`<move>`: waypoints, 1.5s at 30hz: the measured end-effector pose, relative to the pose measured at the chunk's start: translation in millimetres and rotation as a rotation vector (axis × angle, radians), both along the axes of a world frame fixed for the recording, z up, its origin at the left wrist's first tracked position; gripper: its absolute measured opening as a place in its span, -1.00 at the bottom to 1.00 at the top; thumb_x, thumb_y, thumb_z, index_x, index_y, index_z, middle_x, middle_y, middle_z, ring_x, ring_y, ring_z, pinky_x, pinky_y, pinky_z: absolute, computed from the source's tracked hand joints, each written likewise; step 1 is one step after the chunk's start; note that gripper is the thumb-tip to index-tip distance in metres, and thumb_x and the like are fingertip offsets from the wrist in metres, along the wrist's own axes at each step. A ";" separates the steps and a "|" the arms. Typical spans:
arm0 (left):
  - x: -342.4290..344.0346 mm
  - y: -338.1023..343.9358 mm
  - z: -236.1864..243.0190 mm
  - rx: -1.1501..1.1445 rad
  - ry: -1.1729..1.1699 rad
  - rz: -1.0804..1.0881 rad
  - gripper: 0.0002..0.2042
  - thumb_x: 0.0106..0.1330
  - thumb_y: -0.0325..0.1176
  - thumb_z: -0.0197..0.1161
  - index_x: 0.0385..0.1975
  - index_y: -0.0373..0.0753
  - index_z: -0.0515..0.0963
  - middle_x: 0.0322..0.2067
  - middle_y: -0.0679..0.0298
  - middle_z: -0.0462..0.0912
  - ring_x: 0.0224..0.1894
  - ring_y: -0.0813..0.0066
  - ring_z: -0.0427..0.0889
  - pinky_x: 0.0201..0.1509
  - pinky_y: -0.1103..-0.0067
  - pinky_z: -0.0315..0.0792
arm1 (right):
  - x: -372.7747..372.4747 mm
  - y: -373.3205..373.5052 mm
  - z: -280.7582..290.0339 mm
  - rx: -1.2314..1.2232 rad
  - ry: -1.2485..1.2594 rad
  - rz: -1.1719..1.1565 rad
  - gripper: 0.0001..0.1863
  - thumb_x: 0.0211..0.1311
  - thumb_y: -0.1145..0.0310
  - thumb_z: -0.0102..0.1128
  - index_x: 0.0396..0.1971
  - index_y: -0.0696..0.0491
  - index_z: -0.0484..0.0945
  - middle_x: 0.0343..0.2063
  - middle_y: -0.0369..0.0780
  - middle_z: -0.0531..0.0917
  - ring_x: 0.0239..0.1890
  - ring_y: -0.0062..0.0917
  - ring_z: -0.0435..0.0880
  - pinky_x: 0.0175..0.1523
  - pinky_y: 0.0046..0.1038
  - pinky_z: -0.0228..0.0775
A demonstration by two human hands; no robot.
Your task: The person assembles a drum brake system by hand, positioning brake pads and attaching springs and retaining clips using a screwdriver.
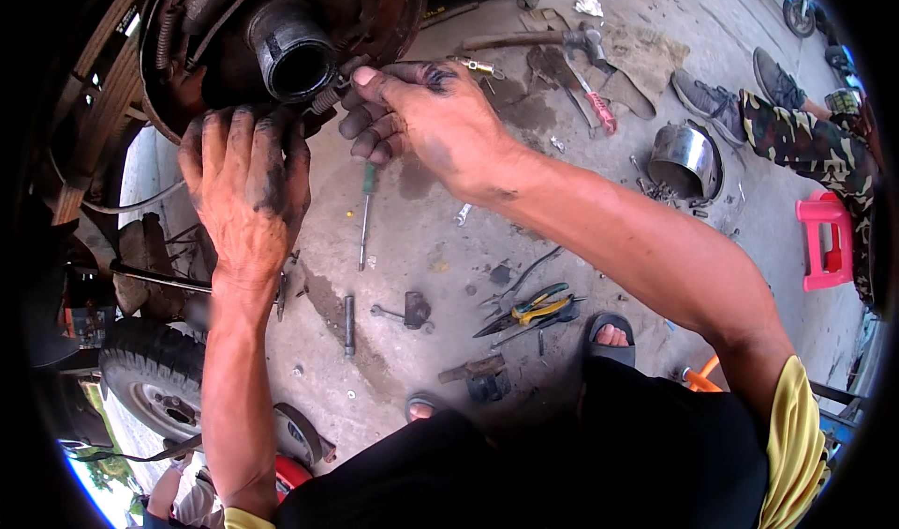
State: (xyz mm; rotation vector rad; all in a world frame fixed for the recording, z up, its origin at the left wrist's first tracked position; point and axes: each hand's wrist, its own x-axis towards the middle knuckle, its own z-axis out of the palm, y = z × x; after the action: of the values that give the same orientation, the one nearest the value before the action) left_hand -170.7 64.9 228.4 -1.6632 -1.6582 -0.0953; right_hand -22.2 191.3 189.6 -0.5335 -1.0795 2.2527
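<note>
A rusty, greasy drum-brake assembly [375,14] fills the upper left, with a dark hollow hub [298,53] sticking out of its middle. My left hand [245,168] is bent over its lower edge, fingers close together and blackened with grease; what lies under the fingertips is hidden. Just right of the hub, my right hand [412,122] is closed, thumb against forefinger, at the end of a small coil spring [325,101]. The remaining fingers curl inward. Another, longer spring [164,37] shows on the assembly's left side.
On the concrete lie a green-handled screwdriver [366,215], pliers [534,312], a hammer [524,39], a socket bar [349,326] and a metal cylinder [682,161] beside loose bolts. A person's camouflage trousers [796,140] and a pink stool [825,241] are at right; a tyre [154,374] is lower left.
</note>
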 end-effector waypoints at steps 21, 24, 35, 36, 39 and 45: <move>-0.2 -10.6 -4.5 -0.020 0.069 -0.061 -0.74 0.11 -0.37 0.44 -0.18 -0.17 0.65 -0.14 0.21 0.63 0.07 0.18 0.54 0.31 0.17 0.26 | -3.0 11.9 4.7 0.091 -0.090 0.038 -0.83 0.40 0.41 0.10 -0.26 0.20 0.59 -0.45 -0.14 0.67 -0.44 -0.44 0.69 -0.39 -0.48 0.53; -2.8 -8.5 -4.3 -0.019 0.063 -0.048 -0.74 0.12 -0.37 0.43 -0.17 -0.15 0.65 -0.12 0.22 0.63 0.06 0.18 0.54 0.27 0.19 0.28 | -5.8 10.7 9.7 0.087 -0.115 0.033 -0.83 0.39 0.41 0.11 -0.26 0.22 0.60 -0.43 -0.12 0.68 -0.45 -0.44 0.69 -0.39 -0.48 0.53; -0.9 1.5 -5.9 -0.025 0.097 0.119 -0.72 0.16 -0.28 0.40 -0.12 -0.10 0.66 -0.08 0.25 0.65 0.05 0.21 0.55 0.15 0.17 0.27 | -14.3 2.0 14.1 -0.094 0.007 -0.067 -0.84 0.38 0.47 0.11 -0.30 0.27 0.59 -0.45 -0.10 0.69 -0.53 -0.44 0.68 -0.47 -0.47 0.59; -0.7 2.9 -6.5 -0.020 0.102 0.124 -0.72 0.16 -0.27 0.40 -0.12 -0.10 0.66 -0.08 0.25 0.66 0.05 0.22 0.56 0.15 0.17 0.27 | -14.1 2.4 14.1 -0.106 0.012 -0.078 -0.87 0.37 0.50 0.10 -0.31 0.25 0.58 -0.48 -0.13 0.69 -0.57 -0.47 0.67 -0.54 -0.49 0.58; 0.7 6.4 -4.4 -0.041 0.100 0.146 -0.72 0.16 -0.27 0.40 -0.12 -0.11 0.65 -0.08 0.25 0.66 0.05 0.22 0.56 0.14 0.17 0.28 | -11.6 4.9 10.7 -0.108 0.021 -0.043 -0.78 0.43 0.38 0.09 -0.22 0.25 0.58 -0.39 -0.07 0.69 -0.41 -0.38 0.70 -0.30 -0.42 0.63; 3.4 11.0 -2.9 -0.064 0.079 0.160 -0.67 0.16 -0.28 0.39 -0.09 -0.23 0.62 -0.07 0.19 0.66 0.08 0.16 0.56 0.13 0.16 0.29 | -14.0 6.5 11.2 -0.140 -0.023 -0.037 -0.79 0.44 0.37 0.07 -0.22 0.22 0.58 -0.39 -0.09 0.69 -0.42 -0.40 0.70 -0.30 -0.42 0.62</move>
State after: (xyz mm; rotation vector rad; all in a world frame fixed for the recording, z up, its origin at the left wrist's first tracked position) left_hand -167.3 75.9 225.5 -1.5533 -1.7429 0.1021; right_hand -36.3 197.8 200.8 -0.6329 -0.9197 2.3063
